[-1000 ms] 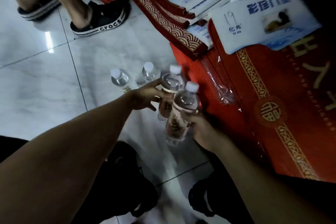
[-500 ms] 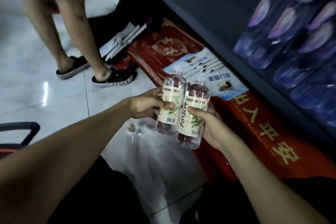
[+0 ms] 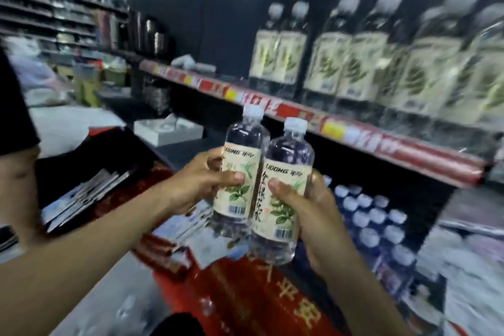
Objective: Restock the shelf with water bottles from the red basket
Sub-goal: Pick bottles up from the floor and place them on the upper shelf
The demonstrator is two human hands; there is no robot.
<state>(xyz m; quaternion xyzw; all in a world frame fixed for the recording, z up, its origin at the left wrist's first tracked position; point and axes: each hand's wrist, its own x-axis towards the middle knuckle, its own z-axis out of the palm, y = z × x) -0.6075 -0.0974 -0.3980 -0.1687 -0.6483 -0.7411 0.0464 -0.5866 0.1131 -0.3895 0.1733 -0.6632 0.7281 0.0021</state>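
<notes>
Your left hand [image 3: 196,185] is closed around a clear plastic bottle with a white ribbed cap and a cream leaf-printed label [image 3: 242,144], with the thumb lying across the label. Your right hand [image 3: 313,215] grips the second bottle [image 3: 289,155] of the same kind in the same way. Both bottles stand upright in the air and touch side by side, in front of and a little below the dark shelf with the red-and-yellow price strip [image 3: 300,114].

The main danger, I think, is a slip. The walls are smooth, round and thin, so a hard squeeze will dent them and a light one may let them slide. As the two bottles press on each other, one can also push the other out of your fingers.

The next danger is the shelf edge. If you lift too low, a bottle bottom may strike the strip. The row of tall bottles [image 3: 341,63] already on the shelf is narrow and top-heavy, so a bump could tip several of them. The free place seems to be left of that row.

Below are wrapped packs of white-capped bottles [image 3: 376,226] and a red floor mat with gold characters [image 3: 259,303]. A dropped bottle would probably land on them and roll.
</notes>
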